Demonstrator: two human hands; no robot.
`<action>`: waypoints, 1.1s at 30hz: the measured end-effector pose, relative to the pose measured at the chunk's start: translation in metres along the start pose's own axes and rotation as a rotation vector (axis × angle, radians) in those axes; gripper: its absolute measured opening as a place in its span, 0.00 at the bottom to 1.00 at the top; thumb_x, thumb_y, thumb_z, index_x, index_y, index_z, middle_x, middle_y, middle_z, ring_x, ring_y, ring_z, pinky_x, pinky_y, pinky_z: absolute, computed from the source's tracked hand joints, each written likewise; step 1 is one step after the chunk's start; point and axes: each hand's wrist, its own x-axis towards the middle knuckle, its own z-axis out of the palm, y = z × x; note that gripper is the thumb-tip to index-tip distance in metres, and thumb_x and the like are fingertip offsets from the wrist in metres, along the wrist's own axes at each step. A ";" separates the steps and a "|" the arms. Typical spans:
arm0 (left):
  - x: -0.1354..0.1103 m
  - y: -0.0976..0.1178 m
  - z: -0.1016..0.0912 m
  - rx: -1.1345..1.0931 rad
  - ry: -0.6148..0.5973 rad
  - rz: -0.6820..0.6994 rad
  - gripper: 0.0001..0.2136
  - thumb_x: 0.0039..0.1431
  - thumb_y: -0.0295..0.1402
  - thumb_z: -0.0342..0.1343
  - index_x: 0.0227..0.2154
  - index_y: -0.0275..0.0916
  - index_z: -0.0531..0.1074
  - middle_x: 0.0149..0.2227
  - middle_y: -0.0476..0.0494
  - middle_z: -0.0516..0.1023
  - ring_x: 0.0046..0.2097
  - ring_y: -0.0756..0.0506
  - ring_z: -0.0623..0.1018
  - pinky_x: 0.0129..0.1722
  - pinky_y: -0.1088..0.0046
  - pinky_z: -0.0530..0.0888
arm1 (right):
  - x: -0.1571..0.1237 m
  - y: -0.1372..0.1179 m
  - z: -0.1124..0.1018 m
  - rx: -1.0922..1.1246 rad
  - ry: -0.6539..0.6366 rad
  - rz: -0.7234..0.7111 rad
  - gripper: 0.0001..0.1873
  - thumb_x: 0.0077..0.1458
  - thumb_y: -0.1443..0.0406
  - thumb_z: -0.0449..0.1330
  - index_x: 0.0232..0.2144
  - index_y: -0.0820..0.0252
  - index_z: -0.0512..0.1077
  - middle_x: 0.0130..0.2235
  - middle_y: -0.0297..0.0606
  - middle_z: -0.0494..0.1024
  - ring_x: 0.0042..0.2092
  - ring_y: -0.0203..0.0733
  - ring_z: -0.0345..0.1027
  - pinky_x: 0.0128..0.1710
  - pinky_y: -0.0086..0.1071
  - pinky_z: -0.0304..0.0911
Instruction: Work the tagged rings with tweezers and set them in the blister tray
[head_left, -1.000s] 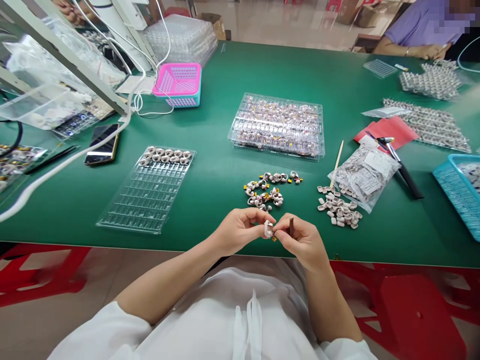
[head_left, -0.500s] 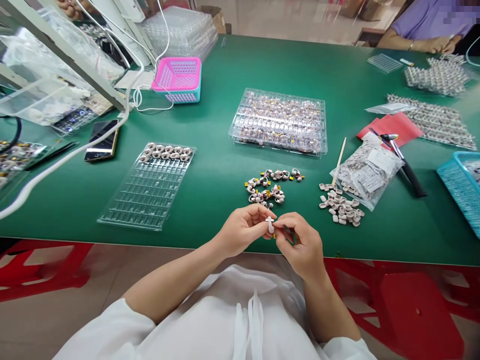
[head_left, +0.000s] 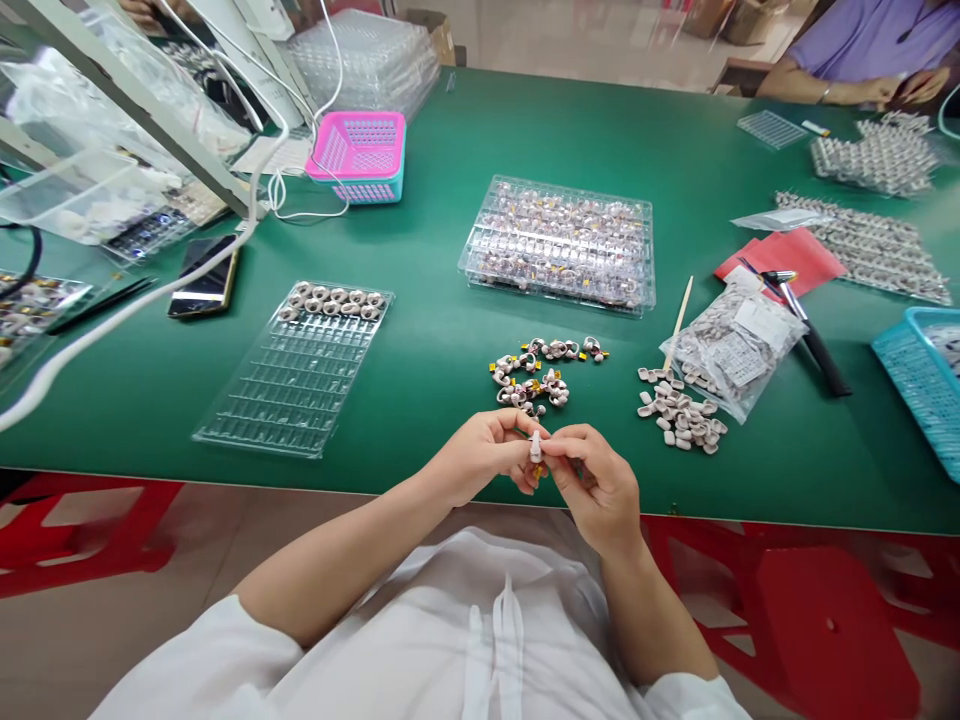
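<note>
A small pale plastic part (head_left: pixel 535 447) with a yellow-gold tab below it is pinched between my two hands, just above the table's near edge. My left hand (head_left: pixel 484 455) holds it from the left, thumb and fingers closed. From the right, my right hand (head_left: pixel 596 480) pinches the same part with thumb and forefinger. Right beyond my fingers lies a loose cluster of similar pale parts (head_left: pixel 555 388) with yellow tabs. To the right sits a heap of small pale caps (head_left: pixel 686 415), beside a clear bag (head_left: pixel 739 340) of more pieces.
A clear tray (head_left: pixel 277 390) with rings in its top rows lies left. Filled clear trays (head_left: pixel 559 245) sit further back. A pink basket (head_left: pixel 360 145), phone (head_left: pixel 204 280), wooden stick (head_left: pixel 679 320), black-handled tool (head_left: pixel 821 355) and blue basket (head_left: pixel 919 380) surround the work area. A co-worker (head_left: pixel 862 60) sits opposite.
The pale part has turned slightly and moved a little left between my fingers. My right hand has shifted left, closer to my left hand.
</note>
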 end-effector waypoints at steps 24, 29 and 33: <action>0.005 0.009 -0.005 0.161 -0.081 -0.095 0.14 0.44 0.34 0.70 0.31 0.32 0.75 0.27 0.45 0.81 0.26 0.50 0.79 0.29 0.74 0.79 | 0.010 -0.007 -0.009 -0.243 -0.135 -0.083 0.10 0.57 0.74 0.57 0.38 0.55 0.70 0.36 0.34 0.74 0.30 0.32 0.64 0.27 0.26 0.60; 0.005 0.005 -0.002 0.118 -0.021 0.028 0.13 0.42 0.30 0.70 0.31 0.31 0.75 0.26 0.48 0.79 0.26 0.53 0.76 0.29 0.77 0.76 | 0.012 -0.012 -0.005 -0.258 -0.081 0.057 0.06 0.57 0.72 0.58 0.33 0.56 0.69 0.34 0.33 0.71 0.31 0.33 0.64 0.27 0.26 0.59; 0.001 -0.002 0.003 0.131 0.067 0.216 0.13 0.45 0.26 0.68 0.31 0.35 0.69 0.24 0.52 0.77 0.27 0.53 0.76 0.30 0.78 0.75 | 0.011 -0.013 -0.002 -0.126 -0.029 0.253 0.04 0.59 0.68 0.57 0.32 0.57 0.70 0.33 0.33 0.71 0.30 0.34 0.64 0.28 0.27 0.60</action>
